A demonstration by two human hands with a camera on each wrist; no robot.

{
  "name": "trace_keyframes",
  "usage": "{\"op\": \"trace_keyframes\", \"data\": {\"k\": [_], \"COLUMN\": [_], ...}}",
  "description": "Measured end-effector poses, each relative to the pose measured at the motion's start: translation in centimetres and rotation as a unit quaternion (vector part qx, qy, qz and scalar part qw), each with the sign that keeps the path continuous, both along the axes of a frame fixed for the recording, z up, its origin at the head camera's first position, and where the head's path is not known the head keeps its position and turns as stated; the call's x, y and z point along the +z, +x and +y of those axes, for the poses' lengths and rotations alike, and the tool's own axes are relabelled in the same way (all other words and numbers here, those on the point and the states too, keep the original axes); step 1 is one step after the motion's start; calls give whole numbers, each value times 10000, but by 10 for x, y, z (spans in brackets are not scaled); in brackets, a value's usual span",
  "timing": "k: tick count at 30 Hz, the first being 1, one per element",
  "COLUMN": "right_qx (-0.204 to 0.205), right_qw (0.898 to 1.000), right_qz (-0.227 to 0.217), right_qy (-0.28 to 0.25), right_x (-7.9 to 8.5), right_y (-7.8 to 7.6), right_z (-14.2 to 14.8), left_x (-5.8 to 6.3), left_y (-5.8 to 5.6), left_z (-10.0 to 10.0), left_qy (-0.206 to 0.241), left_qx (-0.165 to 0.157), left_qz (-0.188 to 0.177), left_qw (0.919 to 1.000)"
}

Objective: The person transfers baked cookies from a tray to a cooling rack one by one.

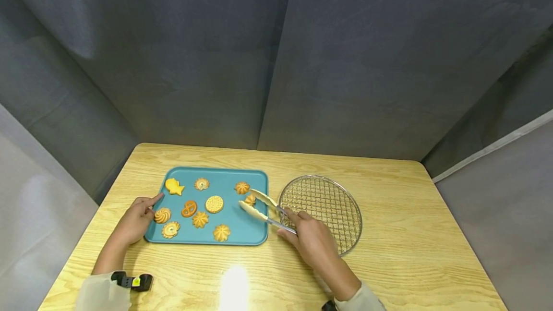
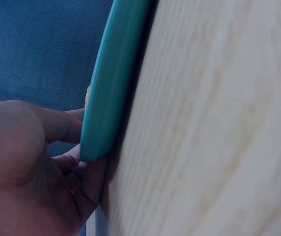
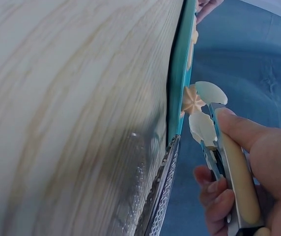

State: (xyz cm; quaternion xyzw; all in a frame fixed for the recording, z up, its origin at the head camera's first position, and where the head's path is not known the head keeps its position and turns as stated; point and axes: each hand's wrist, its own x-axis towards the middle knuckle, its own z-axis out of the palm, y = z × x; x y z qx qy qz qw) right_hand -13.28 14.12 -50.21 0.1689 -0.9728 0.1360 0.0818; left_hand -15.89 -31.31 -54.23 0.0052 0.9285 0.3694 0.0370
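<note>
A teal tray (image 1: 242,229) lies on the table, with several cookies on it. My left hand (image 1: 133,222) grips the tray's left edge, thumb at the rim and other fingers against its side in the left wrist view. With my right hand (image 1: 314,236) I hold metal tongs (image 1: 256,212) that have cream-coloured tips. The tips are spread on either side of a flower-shaped cookie (image 1: 250,199) near the tray's right edge; the right wrist view shows this cookie (image 3: 192,100) between them. Whether the tips touch it I cannot tell. Another flower-shaped cookie (image 1: 242,187) lies just behind.
Right of the tray is a round wire cooling rack (image 1: 321,200), partly beneath my right hand. Elsewhere on the tray are a fish-shaped cookie (image 1: 174,186), a pretzel (image 1: 189,209) and a round cookie (image 1: 214,204). Grey curtains (image 1: 207,61) stand behind the wooden table (image 1: 402,234).
</note>
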Motion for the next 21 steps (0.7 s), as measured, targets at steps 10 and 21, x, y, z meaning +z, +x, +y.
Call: {"op": "trace_keyframes", "data": {"k": [10,21], "right_qx": [-38,-202], "right_qw": [10000,9996], "right_qz": [10,135], "right_qy": [-63,-142], "right_x": [3,7], "right_y": [1,1], "right_z": [4,15], "left_x": [1,0], "left_y": [-1,0], "left_z": [0,0], "left_qy": [-43,-54], "left_qx": [-16,39], "left_qz": [13,-59], "left_qw": [10000,10000]}}
